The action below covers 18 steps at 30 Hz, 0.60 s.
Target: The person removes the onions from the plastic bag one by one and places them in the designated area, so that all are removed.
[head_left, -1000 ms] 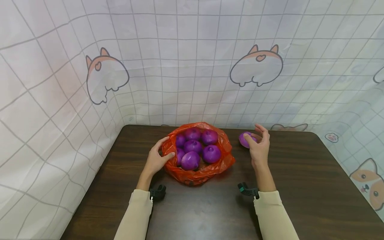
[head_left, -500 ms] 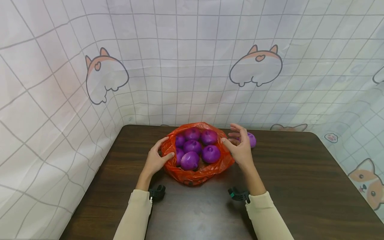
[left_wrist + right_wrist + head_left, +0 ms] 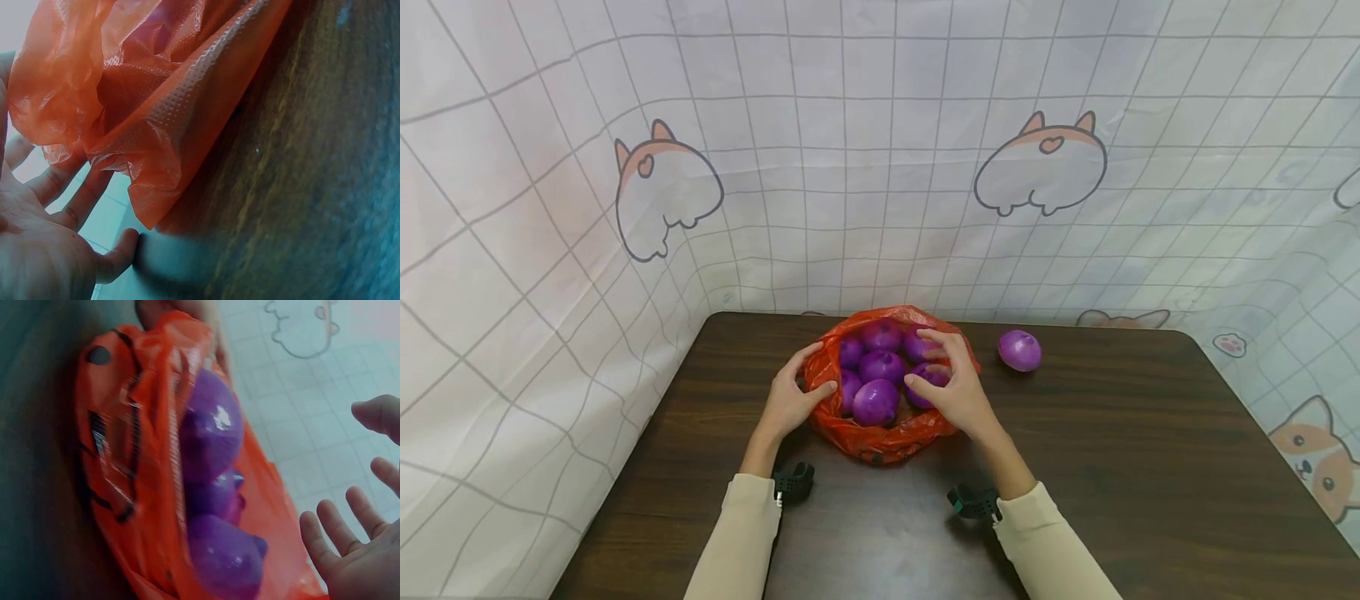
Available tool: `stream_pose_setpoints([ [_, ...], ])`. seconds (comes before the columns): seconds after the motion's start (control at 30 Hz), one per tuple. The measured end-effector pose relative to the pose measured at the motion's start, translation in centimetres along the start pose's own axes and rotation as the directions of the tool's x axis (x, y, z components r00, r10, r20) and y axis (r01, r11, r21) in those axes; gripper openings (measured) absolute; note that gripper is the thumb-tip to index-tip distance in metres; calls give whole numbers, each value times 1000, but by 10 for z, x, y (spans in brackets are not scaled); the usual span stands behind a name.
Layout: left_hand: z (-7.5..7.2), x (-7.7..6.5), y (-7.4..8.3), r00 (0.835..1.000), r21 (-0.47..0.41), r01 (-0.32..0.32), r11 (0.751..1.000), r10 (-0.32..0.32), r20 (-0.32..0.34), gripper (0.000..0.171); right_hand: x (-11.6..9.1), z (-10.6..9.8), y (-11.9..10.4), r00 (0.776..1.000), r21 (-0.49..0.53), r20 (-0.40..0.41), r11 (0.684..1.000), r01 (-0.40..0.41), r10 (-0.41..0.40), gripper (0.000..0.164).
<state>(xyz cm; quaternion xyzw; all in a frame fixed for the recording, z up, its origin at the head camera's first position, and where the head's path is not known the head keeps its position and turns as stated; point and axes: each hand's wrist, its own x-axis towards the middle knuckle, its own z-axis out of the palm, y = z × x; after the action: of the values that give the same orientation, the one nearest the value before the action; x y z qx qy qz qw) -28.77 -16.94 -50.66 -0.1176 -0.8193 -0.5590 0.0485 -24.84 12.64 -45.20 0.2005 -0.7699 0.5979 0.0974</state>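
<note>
My right fingers (image 3: 337, 527) stand well parted, holding nothing, above the right side of the red plastic bag (image 3: 887, 447); my left fingers (image 3: 87, 195), spread, touch its left wall. From here I'd call this step unloading: next, close round one of the purple onions (image 3: 876, 403), at least seven, bagged at centre frame. A loose onion (image 3: 1019, 351) lies on the bench (image 3: 1150, 433), right of centre.

soft pale glare on the dark tabletop (image 3: 880, 533), blurry right-wrist view
</note>
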Motion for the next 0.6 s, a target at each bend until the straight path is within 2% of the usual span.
stream_pose_setpoints([
  [0.23,0,0,1,1000,0,7,1000,-7,4,68,-4,18,6,997,-8,77,1000,-8,8,66],
  [0.6,-1,-1,0,1000,6,10,1000,-10,6,69,-10,38,16,982,-87,173,994,-64,78,69],
])
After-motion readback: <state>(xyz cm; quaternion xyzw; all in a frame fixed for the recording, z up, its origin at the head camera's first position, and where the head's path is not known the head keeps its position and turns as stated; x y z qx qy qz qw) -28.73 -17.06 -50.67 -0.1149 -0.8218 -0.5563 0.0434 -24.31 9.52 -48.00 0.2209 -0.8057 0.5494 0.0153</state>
